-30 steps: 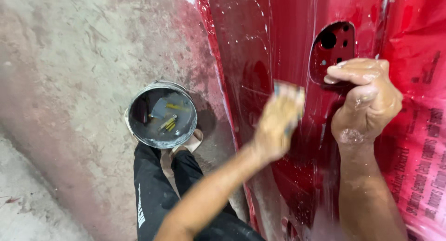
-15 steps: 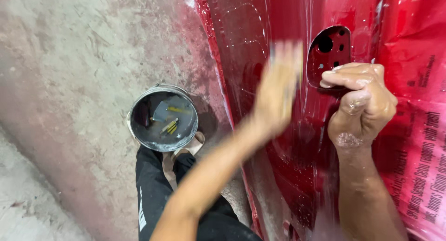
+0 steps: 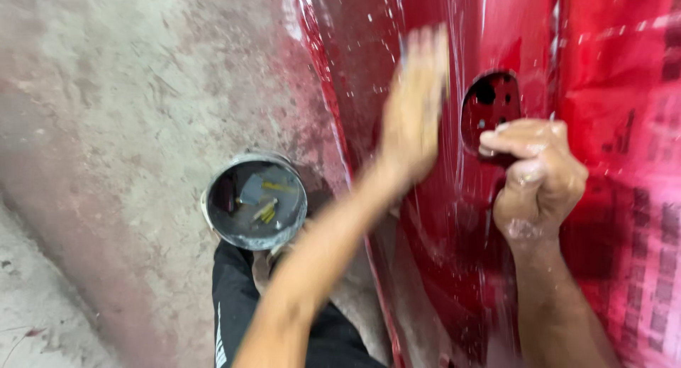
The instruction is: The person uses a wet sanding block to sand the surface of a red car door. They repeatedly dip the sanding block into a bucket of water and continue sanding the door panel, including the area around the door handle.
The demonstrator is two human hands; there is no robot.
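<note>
1. The red panel (image 3: 454, 254) is the largest thing in view: glossy painted sheet metal, wet and streaked, curving down the right half of the frame, with an oval opening (image 3: 489, 109) cut into it that shows darker metal and small holes inside.
2. The floor (image 3: 128, 127) to the left is rough grey concrete, dusted reddish close to the panel's edge.
3. A round metal bucket (image 3: 213, 226) stands on the floor just beside the panel, near the person's foot. It holds dark water, in which lie a grey flat rectangular piece (image 3: 252, 189) and a few small yellowish bits (image 3: 266, 212).
4. The person's leg, in black trousers (image 3: 237, 318), shows at the bottom edge, below the bucket.
5. The left hand (image 3: 411, 109) is blurred, its forearm stretched up and across, the palm flat towards the panel just left of the opening. The fingers look extended and close together; whether they press anything against the paint I cannot tell.
6. The right hand (image 3: 539, 180), wet, curls its fingers over the lower rim of the opening, gripping the panel's edge, the wrist straight below it.
</note>
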